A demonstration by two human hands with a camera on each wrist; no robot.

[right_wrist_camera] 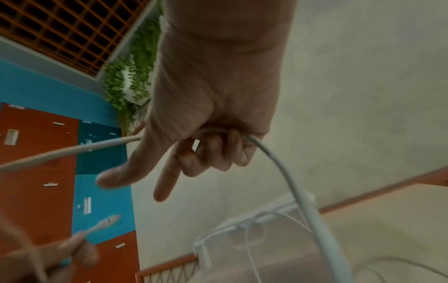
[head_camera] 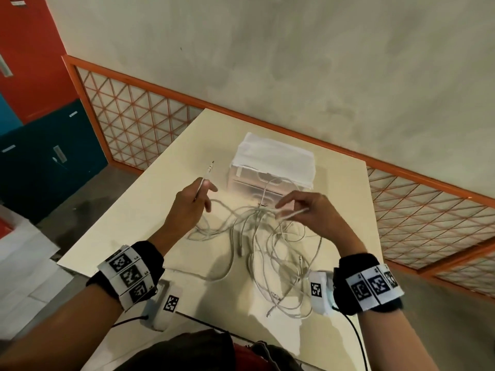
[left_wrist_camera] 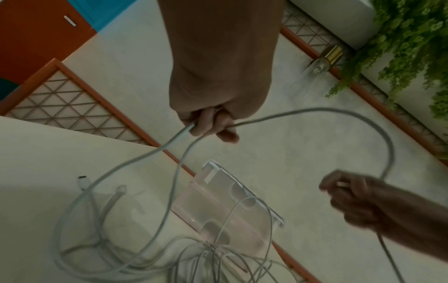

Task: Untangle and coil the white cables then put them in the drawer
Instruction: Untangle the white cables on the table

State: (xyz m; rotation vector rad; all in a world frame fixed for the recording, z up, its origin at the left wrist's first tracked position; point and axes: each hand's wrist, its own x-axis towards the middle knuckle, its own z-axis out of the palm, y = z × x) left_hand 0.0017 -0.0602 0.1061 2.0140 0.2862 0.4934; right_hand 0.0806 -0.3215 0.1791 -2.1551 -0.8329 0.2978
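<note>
A tangle of white cables point(head_camera: 263, 245) lies on the cream table point(head_camera: 150, 236) in front of a small clear drawer unit point(head_camera: 270, 170) with a white top. My left hand point(head_camera: 198, 195) is raised at the left and pinches one cable near its plug end point(head_camera: 210, 167), which sticks up and away. In the left wrist view my left hand point(left_wrist_camera: 208, 126) curls round that cable point(left_wrist_camera: 315, 113). My right hand point(head_camera: 297, 207) holds a stretch of cable point(head_camera: 290, 214) above the tangle. In the right wrist view the curled fingers point(right_wrist_camera: 218, 151) grip the cable point(right_wrist_camera: 286, 172), thumb and forefinger extended.
The table's near edge is by my body, its left edge drops to the floor. An orange lattice rail point(head_camera: 139, 113) runs behind the table along a grey wall. Red and blue lockers point(head_camera: 34, 89) stand at the far left. One thin cable loops over the drawer unit's front point(left_wrist_camera: 232, 206).
</note>
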